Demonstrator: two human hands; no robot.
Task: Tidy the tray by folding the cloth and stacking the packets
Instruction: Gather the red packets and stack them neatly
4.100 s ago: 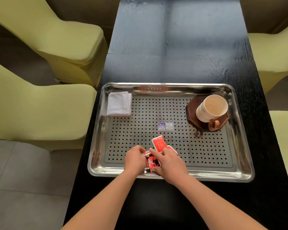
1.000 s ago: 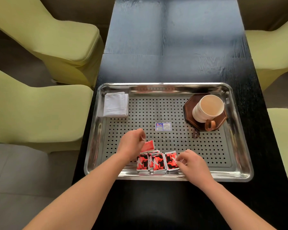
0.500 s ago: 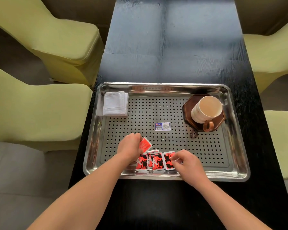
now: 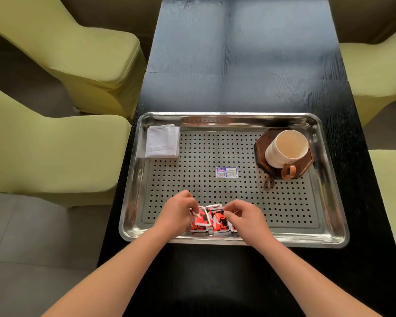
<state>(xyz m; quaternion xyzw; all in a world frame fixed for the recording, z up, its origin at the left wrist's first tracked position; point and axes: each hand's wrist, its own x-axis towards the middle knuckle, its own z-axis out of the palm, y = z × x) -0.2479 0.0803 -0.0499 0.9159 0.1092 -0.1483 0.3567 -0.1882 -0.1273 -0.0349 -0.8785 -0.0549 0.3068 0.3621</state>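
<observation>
Closer together than before, our hands are meeting at the steel tray's point(image 4: 306, 242) 6 o'clock edge. The folded white cloth point(image 4: 162, 141) is lying at 10 o'clock. Our left hand point(image 4: 176, 211) is pinching one of the red packets point(image 4: 217, 221), our right hand point(image 4: 245, 217) another.

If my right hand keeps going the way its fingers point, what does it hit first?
The right hand points left, fingertips at the red packets. It would push those first, then probably meet the left hand just beyond them, though depth is hard to judge.
</observation>
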